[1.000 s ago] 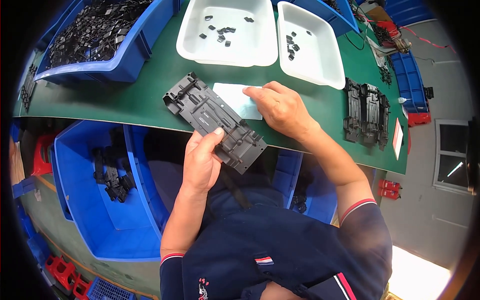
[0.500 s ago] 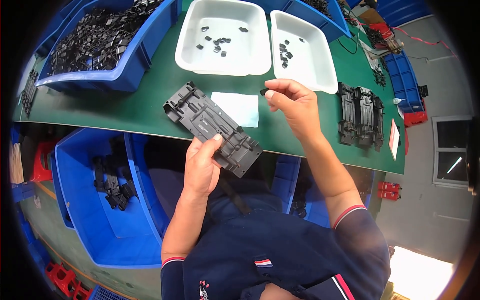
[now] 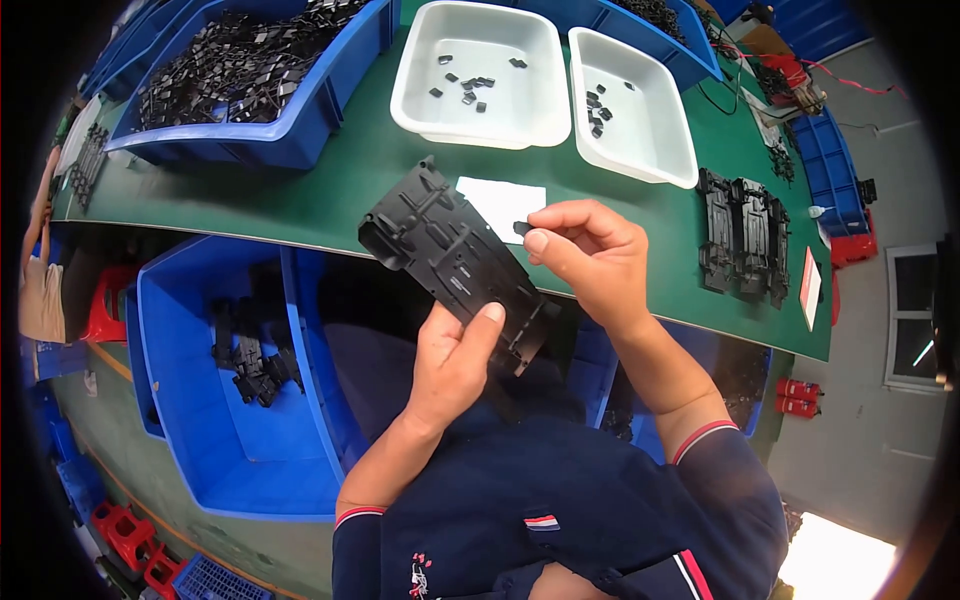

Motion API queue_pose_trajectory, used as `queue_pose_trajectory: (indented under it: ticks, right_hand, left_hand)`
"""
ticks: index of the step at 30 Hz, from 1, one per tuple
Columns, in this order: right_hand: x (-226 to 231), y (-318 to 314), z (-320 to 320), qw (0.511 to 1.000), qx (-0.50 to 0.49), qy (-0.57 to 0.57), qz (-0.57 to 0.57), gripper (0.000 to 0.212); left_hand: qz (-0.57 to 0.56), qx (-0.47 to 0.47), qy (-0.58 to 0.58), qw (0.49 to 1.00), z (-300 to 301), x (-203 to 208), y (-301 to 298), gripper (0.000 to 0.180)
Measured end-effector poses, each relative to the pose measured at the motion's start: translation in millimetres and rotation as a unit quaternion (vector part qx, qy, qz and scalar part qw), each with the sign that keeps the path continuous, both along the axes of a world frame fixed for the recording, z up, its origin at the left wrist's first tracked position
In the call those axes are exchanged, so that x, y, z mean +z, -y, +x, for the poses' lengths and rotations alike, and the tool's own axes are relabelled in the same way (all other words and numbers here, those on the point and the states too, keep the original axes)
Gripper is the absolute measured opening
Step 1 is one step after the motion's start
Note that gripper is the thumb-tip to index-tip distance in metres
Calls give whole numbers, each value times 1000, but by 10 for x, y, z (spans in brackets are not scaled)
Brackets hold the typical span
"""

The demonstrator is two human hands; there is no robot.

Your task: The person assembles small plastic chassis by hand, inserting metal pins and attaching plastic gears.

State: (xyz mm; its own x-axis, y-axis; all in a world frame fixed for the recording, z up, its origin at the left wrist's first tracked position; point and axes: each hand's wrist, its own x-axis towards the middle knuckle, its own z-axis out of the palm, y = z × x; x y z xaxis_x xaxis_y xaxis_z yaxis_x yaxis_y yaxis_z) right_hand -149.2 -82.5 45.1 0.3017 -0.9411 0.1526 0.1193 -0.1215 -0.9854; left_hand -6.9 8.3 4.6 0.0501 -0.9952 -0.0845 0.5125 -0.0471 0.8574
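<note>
My left hand [image 3: 455, 365] is closed around the lower part of a long black moulded plastic part [image 3: 455, 265], with the thumb across its face. The part is tilted, its upper end leaning to the left over the table's front edge. Between thumb and fingertips my right hand [image 3: 595, 255] pinches a small black piece [image 3: 522, 229], just right of the moulded part and apart from it. Behind them, a white sheet [image 3: 507, 205] lies on the green table. Similar small black pieces lie in the left white tub [image 3: 480, 125] and the right white tub [image 3: 635, 160].
A blue bin [image 3: 270, 150] heaped with black parts stands at the left on the green table [image 3: 375, 165]. Several finished-looking black moulded parts [image 3: 745, 235] lie at the right. Below the table is a large blue crate [image 3: 230, 490] holding black parts. A person [image 3: 42, 290] is at the far left.
My right hand has come down and nearer the moulded part, still pinching the small piece. My left hand has turned and shifted the part. The whole view has moved slightly.
</note>
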Motion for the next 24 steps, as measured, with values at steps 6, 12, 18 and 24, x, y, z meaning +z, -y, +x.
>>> queue_pose_trajectory:
  ticks: [6,12,18,24]
  right_hand:
    - [60,6,90,958,7,-109,-266,18]
    - [95,-51,136,919,-23,-186,-348,18]
    - [103,-57,139,904,-48,-204,-374,20]
    - [117,-36,118,897,-28,-217,-385,21]
  left_hand:
    - [-39,-30,31,998,-18,69,-118,32]
    - [-65,-34,99,992,-40,-64,-162,20]
    - [-66,30,160,984,-83,-36,-149,11]
    - [-95,16,225,970,-54,-65,-139,9]
